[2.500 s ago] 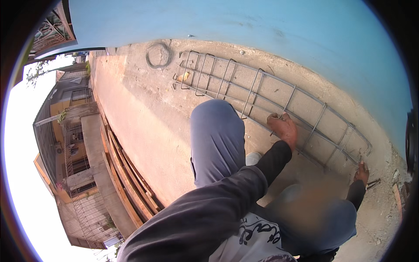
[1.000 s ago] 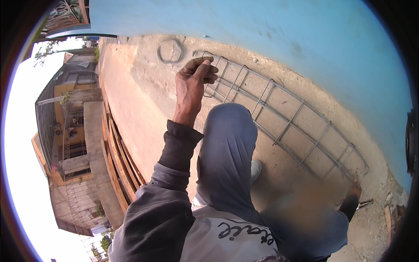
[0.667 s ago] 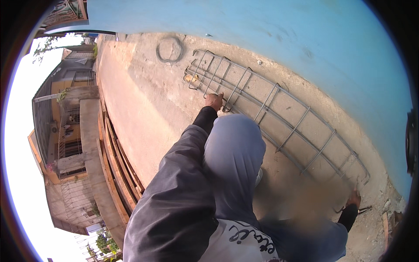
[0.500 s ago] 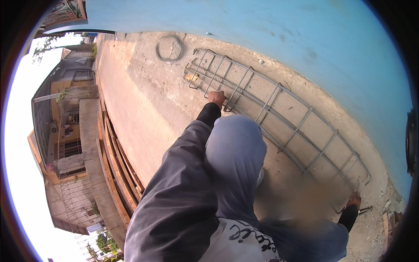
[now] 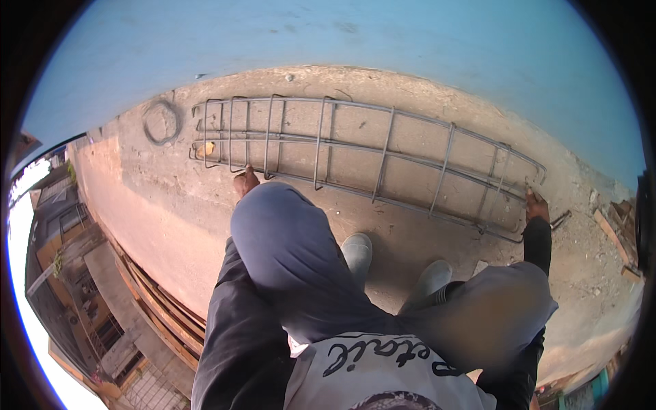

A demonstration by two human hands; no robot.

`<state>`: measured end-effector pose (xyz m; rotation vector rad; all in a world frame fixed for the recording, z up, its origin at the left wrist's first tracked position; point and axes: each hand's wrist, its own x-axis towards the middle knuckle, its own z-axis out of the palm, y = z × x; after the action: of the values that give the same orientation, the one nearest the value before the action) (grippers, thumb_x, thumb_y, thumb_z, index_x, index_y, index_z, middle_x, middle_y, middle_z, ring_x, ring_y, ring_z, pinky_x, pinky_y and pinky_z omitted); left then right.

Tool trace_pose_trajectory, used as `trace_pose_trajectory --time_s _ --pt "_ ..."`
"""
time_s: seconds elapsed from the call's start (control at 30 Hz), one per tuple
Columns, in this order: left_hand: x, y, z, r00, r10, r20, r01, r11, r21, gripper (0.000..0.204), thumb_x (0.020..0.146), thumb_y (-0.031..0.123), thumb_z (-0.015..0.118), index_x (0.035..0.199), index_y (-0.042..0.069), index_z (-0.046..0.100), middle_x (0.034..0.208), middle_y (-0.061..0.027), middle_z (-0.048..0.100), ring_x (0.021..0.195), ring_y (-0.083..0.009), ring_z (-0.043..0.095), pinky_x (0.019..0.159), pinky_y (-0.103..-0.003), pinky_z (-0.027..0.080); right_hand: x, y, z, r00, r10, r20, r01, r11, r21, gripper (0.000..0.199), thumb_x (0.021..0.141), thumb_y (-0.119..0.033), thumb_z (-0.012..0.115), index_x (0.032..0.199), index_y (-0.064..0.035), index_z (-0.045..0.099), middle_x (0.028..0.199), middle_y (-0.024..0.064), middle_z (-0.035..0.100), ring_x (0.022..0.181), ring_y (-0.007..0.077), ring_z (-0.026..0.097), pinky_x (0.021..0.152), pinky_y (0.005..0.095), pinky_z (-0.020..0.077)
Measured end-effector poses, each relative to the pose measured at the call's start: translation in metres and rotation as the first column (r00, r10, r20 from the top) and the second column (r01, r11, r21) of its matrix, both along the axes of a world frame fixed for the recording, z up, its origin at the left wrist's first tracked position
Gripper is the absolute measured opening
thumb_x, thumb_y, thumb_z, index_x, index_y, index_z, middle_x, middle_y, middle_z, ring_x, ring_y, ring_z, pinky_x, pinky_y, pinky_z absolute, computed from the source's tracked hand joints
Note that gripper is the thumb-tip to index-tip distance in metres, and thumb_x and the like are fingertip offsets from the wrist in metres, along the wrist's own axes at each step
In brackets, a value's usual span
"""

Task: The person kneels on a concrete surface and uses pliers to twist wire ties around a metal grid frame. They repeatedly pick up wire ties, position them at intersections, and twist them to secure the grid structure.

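A rebar cage [image 5: 383, 147] of long grey bars and square ties lies on the rough concrete ground, stretching across in front of me. My left hand [image 5: 247, 182] is closed at its near long bar, beside one of the ties toward the left end. At the right end, my right hand [image 5: 536, 204] grips the end of a long bar, one finger lying along it. A dark thin piece [image 5: 561, 219] sticks out beside my right wrist; its kind is unclear. My knees are bent on the near side of the cage.
A blue wall [image 5: 383, 34] runs behind the cage. A coil of wire [image 5: 162, 122] lies left, a small yellowish piece [image 5: 207, 148] within the cage's left end. Wood scraps [image 5: 615, 236] lie right; long planks [image 5: 157, 307] lie left. My boots [image 5: 357, 254] stand close to the near bar.
My view has turned, so the cage, slanted before, now runs nearly level across. Both hands stay at the cage, and both boots have come into clear view.
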<state>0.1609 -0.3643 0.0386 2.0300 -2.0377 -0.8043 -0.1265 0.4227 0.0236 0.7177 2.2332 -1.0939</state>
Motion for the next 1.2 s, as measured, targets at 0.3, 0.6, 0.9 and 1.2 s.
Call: trace_pose_trajectory --time_s 0.3,0.6,0.9,1.2 --pt "-0.212 0.095 0.184 0.517 -0.766 -0.381 0.853 0.501 0.150 0.022 0.097 0.024 0.063 0.107 0.005 0.066 0.081 0.0029 0.056 0.068 -0.0064 0.045 0.061 -0.023 0.038 0.005 -0.001 0.024 0.960 0.163 -0.227 -0.139 0.983 0.118 0.048 0.092 -0.042 0.067 0.108 0.0033 0.069 0.074 0.0034 0.062 0.056 0.0111 0.043 0.053 0.0280 0.0363" --pt "-0.325 0.313 0.222 -0.482 -0.822 -0.303 0.760 -0.564 0.323 0.028 0.098 0.019 0.058 0.114 -0.003 0.063 0.102 -0.0216 0.069 0.095 -0.0329 0.067 0.085 -0.042 0.051 -0.018 -0.031 0.083 0.998 0.061 0.032 -0.059 0.997 -0.050 0.037 0.096 -0.036 0.065 0.112 -0.0020 0.067 0.058 -0.0059 0.041 0.042 0.0056 0.030 0.040 0.0257 0.0231" --pt "-0.266 0.441 0.070 -0.518 -0.846 -0.125 0.848 -0.527 0.053 0.026 0.091 0.017 0.062 0.107 -0.002 0.059 0.088 -0.0256 0.066 0.092 -0.0421 0.065 0.082 -0.051 0.050 0.001 -0.010 0.069 0.994 0.106 0.021 -0.105 0.993 -0.058 0.031 0.095 -0.028 0.067 0.113 -0.0034 0.068 0.059 -0.0061 0.044 0.041 0.0042 0.029 0.039 0.0248 0.0213" --pt "-0.261 0.439 0.066 -0.496 -0.824 -0.275 0.847 -0.529 0.056 0.029 0.095 0.022 0.062 0.112 0.000 0.067 0.092 -0.0243 0.069 0.087 -0.0388 0.068 0.079 -0.046 0.052 0.035 0.003 0.111 0.992 0.122 0.039 -0.106 0.952 -0.289 0.036 0.096 -0.020 0.053 0.130 -0.0195 0.066 0.096 0.0000 0.062 0.060 0.0061 0.046 0.057 0.0214 0.0416"
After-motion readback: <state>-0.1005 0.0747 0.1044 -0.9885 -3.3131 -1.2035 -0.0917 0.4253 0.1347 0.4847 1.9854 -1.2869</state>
